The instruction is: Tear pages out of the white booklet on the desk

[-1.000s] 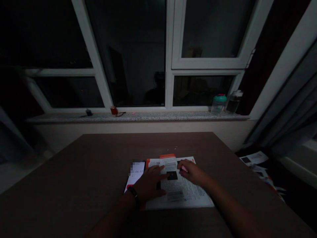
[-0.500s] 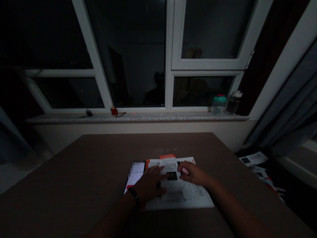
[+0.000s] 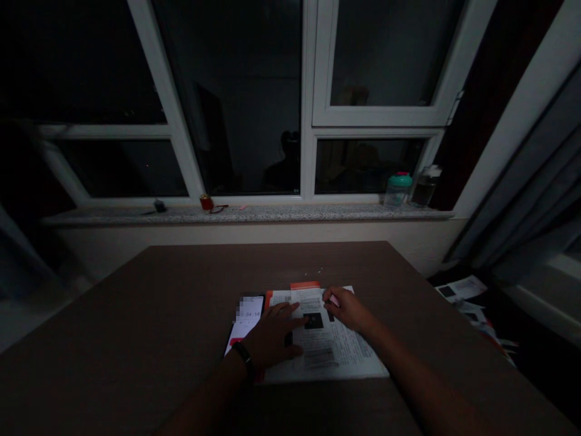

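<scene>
On the table lies a printed booklet (image 3: 358, 360) with orange along its left edge. On top of it is a narrower printed sheet (image 3: 318, 357) with an orange top band and a dark picture in its middle. My left hand (image 3: 275, 333) rests on this sheet with its fingers spread, a dark band around the wrist. My right hand (image 3: 347, 307) is closed around a small pink tool (image 3: 334, 300) at the sheet's right edge, near the top. Fingers hide most of the tool, so its kind is unclear. A phone (image 3: 242, 324) with a lit screen lies partly behind my left hand.
Small white scraps (image 3: 320, 270) lie on the table (image 3: 181, 303) beyond the booklet. A green-lidded bottle (image 3: 397, 191), another bottle (image 3: 425, 186) and a red jar (image 3: 206, 202) stand on the windowsill (image 3: 281, 212). Loose papers (image 3: 463, 287) lie right of the table.
My right hand has moved slightly up along the sheet's right edge with the pink tool. My left hand stays spread in place. The whole view has shifted a little.
</scene>
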Demonstrator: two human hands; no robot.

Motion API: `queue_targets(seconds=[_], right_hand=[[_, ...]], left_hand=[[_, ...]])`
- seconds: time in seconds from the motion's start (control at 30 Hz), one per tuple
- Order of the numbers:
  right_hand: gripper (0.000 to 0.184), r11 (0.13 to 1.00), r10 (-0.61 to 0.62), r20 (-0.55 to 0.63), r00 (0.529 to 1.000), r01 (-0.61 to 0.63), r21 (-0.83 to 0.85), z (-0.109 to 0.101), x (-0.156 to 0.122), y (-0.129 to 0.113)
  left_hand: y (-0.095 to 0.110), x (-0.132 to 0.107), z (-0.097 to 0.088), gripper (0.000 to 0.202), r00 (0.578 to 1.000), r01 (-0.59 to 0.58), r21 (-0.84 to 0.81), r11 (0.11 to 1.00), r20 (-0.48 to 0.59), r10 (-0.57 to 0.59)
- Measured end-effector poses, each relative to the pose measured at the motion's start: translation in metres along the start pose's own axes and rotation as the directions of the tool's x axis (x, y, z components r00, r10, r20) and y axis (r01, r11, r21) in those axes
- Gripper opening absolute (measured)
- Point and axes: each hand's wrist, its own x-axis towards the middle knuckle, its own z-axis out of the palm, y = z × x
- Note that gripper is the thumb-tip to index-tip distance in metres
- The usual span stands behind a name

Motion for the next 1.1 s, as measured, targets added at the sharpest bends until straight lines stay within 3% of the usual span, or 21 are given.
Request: queue_targets(seconds=[0.13,0.43,0.57,0.7,0.9,1.1], right_hand=[[0.011,1.000,-0.013,0.007,1.000,0.013,-0.013,-0.004,-0.001,-0.003],[0.023,0.991,-0.131,0.213,0.968,0.128,0.025,-0.016,-0.014,-0.001],[0.024,0.994,-0.110,0.182,0.977,0.103,0.047,-0.014,-0.015,-0.005],[0.020,0.994,-0.110,0.137,0.984,0.111,0.002,-0.007,-0.013,-0.013],[0.019,0.990,-0.134,0.050,0.990,0.135,-0.029,0.004,-0.010,-0.025],[0.025,0.984,-0.165,-0.003,0.986,0.165,0.065,-0.004,-0.011,-0.024]], left_hand=[[0.002,0.000,-0.001,0.072,1.000,0.020,0.012,1.000,0.004,-0.020],[0.003,-0.002,-0.001,0.066,1.000,0.020,0.032,0.999,-0.013,-0.020],[0.007,-0.002,0.000,0.062,1.000,0.002,0.057,0.998,-0.024,-0.001],[0.017,-0.001,0.000,0.058,0.994,-0.090,0.102,0.991,-0.057,0.097],[0.024,0.000,-0.005,0.048,0.989,-0.148,0.027,0.989,-0.008,0.148],[0.024,-0.003,-0.012,0.064,0.989,-0.137,-0.024,0.990,0.043,0.138]])
